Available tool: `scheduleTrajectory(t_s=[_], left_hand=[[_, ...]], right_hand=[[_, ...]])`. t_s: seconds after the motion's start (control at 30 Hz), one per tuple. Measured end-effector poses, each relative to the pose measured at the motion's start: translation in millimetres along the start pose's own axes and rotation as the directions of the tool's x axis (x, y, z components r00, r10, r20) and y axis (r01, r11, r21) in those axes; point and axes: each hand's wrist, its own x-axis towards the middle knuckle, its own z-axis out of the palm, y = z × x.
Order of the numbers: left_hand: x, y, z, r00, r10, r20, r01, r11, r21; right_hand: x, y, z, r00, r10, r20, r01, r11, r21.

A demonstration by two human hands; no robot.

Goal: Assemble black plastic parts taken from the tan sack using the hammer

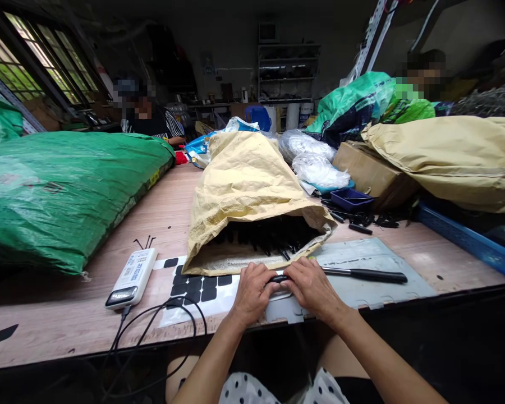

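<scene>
My left hand [253, 289] and my right hand [309, 285] are close together at the table's front edge, fingers curled. Between them they pinch a short black rod-like piece [279, 278]. Right of my right hand lies a tool with a metal shaft and a black grip [379, 275]; its other end is hidden behind that hand. Just beyond my hands, a tan woven sack [252, 174] lies with its mouth towards me. Inside are many thin black pieces [261, 235]. Under my hands are a grey board [374, 258] and a white sheet with black rounded-square stickers [193, 286].
A white power bank [132, 278] with a black cable stands left. A green sack [67, 191] fills the far left. At right are a purple tray [349, 197], loose black pieces [359, 228], a cardboard box [372, 171] and a blue crate [458, 238]. Two people sit beyond the table.
</scene>
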Motion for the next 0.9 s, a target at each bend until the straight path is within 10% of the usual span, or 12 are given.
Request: scheduleTrajectory(t_s=[0.9], left_hand=[[-0.9,0.9,2.3,0.991,-0.042,-0.127,0.032,0.997,-0.076]], right_hand=[[0.3,-4.9,-6.1,0.976,0.186,0.114,-0.212,0.932,0.295]])
